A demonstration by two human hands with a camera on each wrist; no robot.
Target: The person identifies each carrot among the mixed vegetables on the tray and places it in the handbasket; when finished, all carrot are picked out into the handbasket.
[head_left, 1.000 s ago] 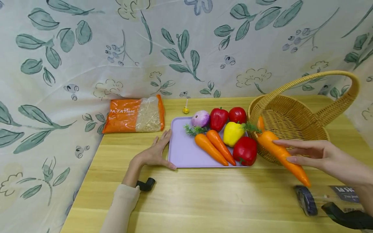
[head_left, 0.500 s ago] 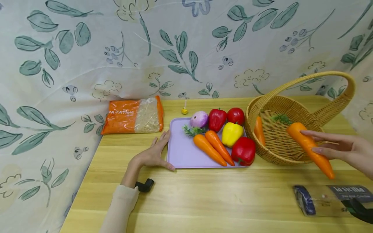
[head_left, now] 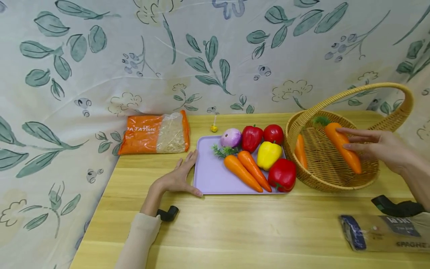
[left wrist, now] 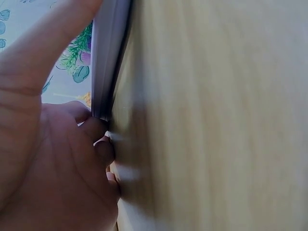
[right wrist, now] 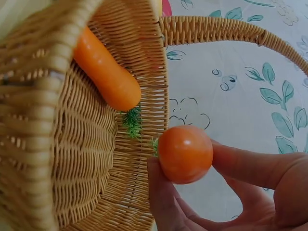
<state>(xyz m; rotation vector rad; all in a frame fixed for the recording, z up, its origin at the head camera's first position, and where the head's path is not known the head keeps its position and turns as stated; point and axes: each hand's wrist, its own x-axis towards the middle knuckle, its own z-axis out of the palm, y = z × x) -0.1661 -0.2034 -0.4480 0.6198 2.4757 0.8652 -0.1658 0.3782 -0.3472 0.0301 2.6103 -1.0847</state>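
Observation:
In the head view my right hand (head_left: 379, 147) pinches an orange carrot (head_left: 340, 144) between thumb and fingers, inside the handled wicker basket (head_left: 336, 184). Its green top points away from me; the right wrist view shows the carrot (right wrist: 185, 154) end-on. Another carrot (head_left: 301, 151) leans along the basket's left wall. My left hand (head_left: 176, 179) touches the left edge of a lilac tray (head_left: 209, 177), thumb and fingers spread. On that tray lie two carrots (head_left: 242, 172), a purple onion (head_left: 231, 138), a yellow bell pepper (head_left: 270, 155), two red bell peppers (head_left: 282, 175) and a tomato (head_left: 273, 133).
An orange-and-clear bag (head_left: 144, 134) lies at the back left, near the patterned cloth (head_left: 151, 74). Behind the tray is a small yellow lollipop (head_left: 214, 128). A spaghetti pack (head_left: 379, 235) lies front right, partly under the right sleeve. The basket's handle (head_left: 362, 87) arches up.
My right hand has carried the carrot from beside the tray's right end, rightward and then away from me, into the basket. The left hand and the tray have stayed put.

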